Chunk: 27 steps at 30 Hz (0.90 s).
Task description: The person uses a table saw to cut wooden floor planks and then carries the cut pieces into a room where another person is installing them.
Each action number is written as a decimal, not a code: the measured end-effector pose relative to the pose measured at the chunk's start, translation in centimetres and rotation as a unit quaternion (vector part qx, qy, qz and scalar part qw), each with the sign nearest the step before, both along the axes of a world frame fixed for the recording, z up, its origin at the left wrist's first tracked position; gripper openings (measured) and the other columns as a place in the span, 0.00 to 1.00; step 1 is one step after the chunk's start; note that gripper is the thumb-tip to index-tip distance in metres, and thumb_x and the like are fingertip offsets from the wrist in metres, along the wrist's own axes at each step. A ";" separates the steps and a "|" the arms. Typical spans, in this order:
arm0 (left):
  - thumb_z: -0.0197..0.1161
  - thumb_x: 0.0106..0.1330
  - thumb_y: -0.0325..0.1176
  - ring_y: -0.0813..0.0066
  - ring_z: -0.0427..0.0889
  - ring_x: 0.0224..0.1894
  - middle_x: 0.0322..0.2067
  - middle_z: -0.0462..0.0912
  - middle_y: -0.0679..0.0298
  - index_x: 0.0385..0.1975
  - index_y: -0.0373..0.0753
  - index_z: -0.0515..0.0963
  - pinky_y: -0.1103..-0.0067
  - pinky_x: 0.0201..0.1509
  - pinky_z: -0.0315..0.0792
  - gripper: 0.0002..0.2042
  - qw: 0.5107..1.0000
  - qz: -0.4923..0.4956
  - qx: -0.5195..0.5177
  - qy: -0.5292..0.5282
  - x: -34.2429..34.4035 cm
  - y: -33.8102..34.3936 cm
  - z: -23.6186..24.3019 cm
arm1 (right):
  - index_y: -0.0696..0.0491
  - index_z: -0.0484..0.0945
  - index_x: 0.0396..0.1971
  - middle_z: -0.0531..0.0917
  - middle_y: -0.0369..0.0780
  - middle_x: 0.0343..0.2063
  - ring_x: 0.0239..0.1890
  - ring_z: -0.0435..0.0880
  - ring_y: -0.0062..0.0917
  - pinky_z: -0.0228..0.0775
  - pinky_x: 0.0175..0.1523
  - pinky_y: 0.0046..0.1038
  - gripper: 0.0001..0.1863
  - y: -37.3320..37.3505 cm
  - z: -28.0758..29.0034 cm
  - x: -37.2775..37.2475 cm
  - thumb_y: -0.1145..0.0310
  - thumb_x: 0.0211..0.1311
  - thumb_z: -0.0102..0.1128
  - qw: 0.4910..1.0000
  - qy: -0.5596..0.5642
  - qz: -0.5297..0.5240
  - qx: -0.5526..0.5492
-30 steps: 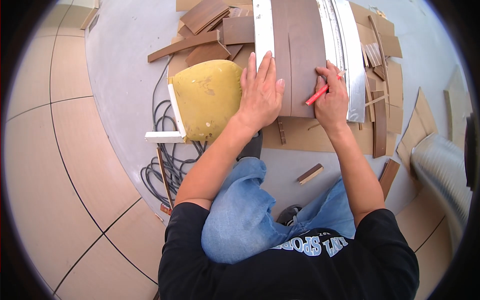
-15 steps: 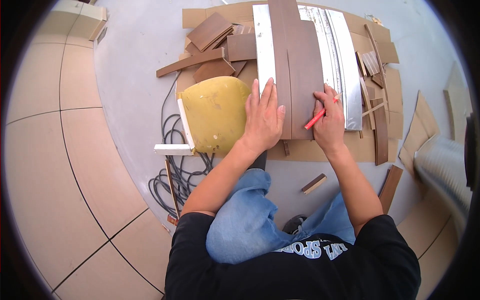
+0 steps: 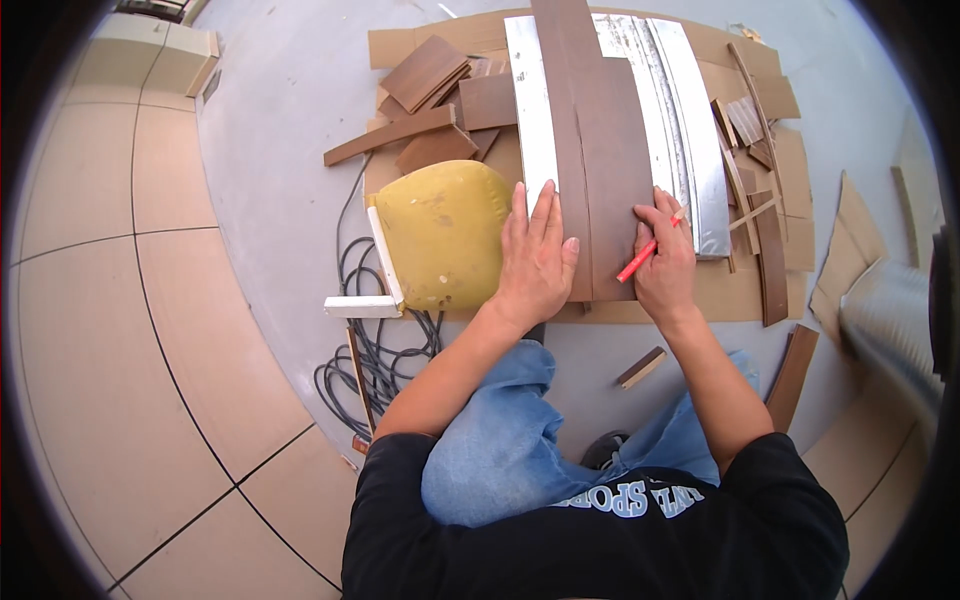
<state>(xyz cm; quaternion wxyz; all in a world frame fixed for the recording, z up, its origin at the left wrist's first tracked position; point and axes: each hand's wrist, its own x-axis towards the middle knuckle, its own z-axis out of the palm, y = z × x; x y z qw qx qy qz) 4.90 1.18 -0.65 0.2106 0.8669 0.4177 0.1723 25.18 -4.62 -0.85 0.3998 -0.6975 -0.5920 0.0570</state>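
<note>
Two long brown wooden floor planks lie side by side, lengthwise away from me: the left plank (image 3: pixel 566 120) reaches farther back than the right plank (image 3: pixel 617 170). Beneath them is a silvery, metal-faced board (image 3: pixel 707 190), showing on both sides. My left hand (image 3: pixel 538 255) lies with fingers extended along the left plank's outer edge, fingertips on the silvery strip. At the right plank's outer edge, my right hand (image 3: pixel 667 255) has curled fingers touching the wood. A red pencil (image 3: pixel 637 261) is tucked in that hand, slanting across its fingers.
Cardboard (image 3: pixel 480 35) lies under the work. Brown offcuts (image 3: pixel 428 75) pile up at the left, with more strips (image 3: pixel 770 260) at the right. Beside my left hand stands a worn yellow padded seat (image 3: pixel 450 235); black cable (image 3: pixel 375 370) coils near it. A short offcut (image 3: pixel 642 367) lies before me.
Both planks have slid slightly toward me over the silvery board, and my hands have moved with them. The whole view has shifted a little.
</note>
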 end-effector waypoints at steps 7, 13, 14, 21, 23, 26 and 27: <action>0.50 0.76 0.38 0.32 0.44 0.78 0.77 0.51 0.44 0.71 0.21 0.59 0.47 0.75 0.50 0.30 1.000 -0.006 0.005 -0.008 -0.3 -1.2 0.3 | 0.57 0.82 0.46 0.81 0.55 0.58 0.62 0.78 0.52 0.71 0.66 0.44 0.11 -1.3 0.4 -0.2 0.80 0.66 0.62 1.000 0.002 -0.002 0.005; 0.49 0.77 0.39 0.31 0.42 0.78 0.77 0.50 0.44 0.72 0.21 0.58 0.47 0.76 0.51 0.31 1.000 -0.006 0.017 -0.014 -0.3 -1.7 -0.6 | 0.55 0.82 0.47 0.81 0.56 0.59 0.63 0.77 0.53 0.70 0.66 0.44 0.10 -1.7 0.8 -0.1 0.77 0.67 0.61 1.000 0.004 0.003 0.008; 0.49 0.77 0.39 0.31 0.42 0.78 0.77 0.50 0.44 0.72 0.21 0.58 0.47 0.76 0.51 0.31 1.000 -0.005 0.020 -0.018 -0.3 -1.8 -0.9 | 0.55 0.82 0.47 0.81 0.56 0.59 0.63 0.77 0.53 0.70 0.66 0.44 0.10 -1.8 0.6 -0.2 0.77 0.68 0.61 1.000 0.001 -0.001 0.007; 0.42 0.81 0.46 0.34 0.40 0.79 0.78 0.46 0.45 0.75 0.25 0.52 0.49 0.79 0.46 0.33 0.997 -0.012 -0.020 0.068 -0.5 -0.3 0.0 | 0.55 0.82 0.47 0.81 0.56 0.58 0.62 0.77 0.52 0.70 0.66 0.43 0.09 -1.8 0.2 -0.1 0.73 0.70 0.59 1.000 -0.008 0.006 0.005; 0.41 0.81 0.47 0.35 0.40 0.80 0.79 0.46 0.47 0.75 0.26 0.52 0.49 0.80 0.44 0.33 0.995 -0.018 -0.033 0.090 -0.4 0.6 0.4 | 0.56 0.82 0.47 0.81 0.56 0.58 0.62 0.76 0.52 0.71 0.65 0.43 0.09 -1.8 0.5 -0.1 0.73 0.70 0.59 1.000 0.010 0.006 0.010; 0.41 0.80 0.48 0.46 0.42 0.81 0.79 0.47 0.50 0.75 0.29 0.54 0.48 0.80 0.40 0.33 0.993 -0.009 -0.023 0.118 0.4 3.7 0.2 | 0.57 0.81 0.48 0.80 0.58 0.58 0.63 0.76 0.53 0.70 0.66 0.44 0.09 -1.6 -0.4 0.0 0.74 0.71 0.59 1.000 -0.001 0.013 0.019; 0.41 0.80 0.48 0.46 0.42 0.81 0.79 0.47 0.50 0.75 0.29 0.54 0.48 0.80 0.40 0.33 0.993 -0.004 -0.018 0.114 0.7 5.3 -0.3 | 0.57 0.81 0.48 0.80 0.59 0.58 0.62 0.76 0.54 0.69 0.67 0.44 0.09 -1.5 -0.7 -0.1 0.74 0.71 0.59 1.000 -0.004 0.007 0.008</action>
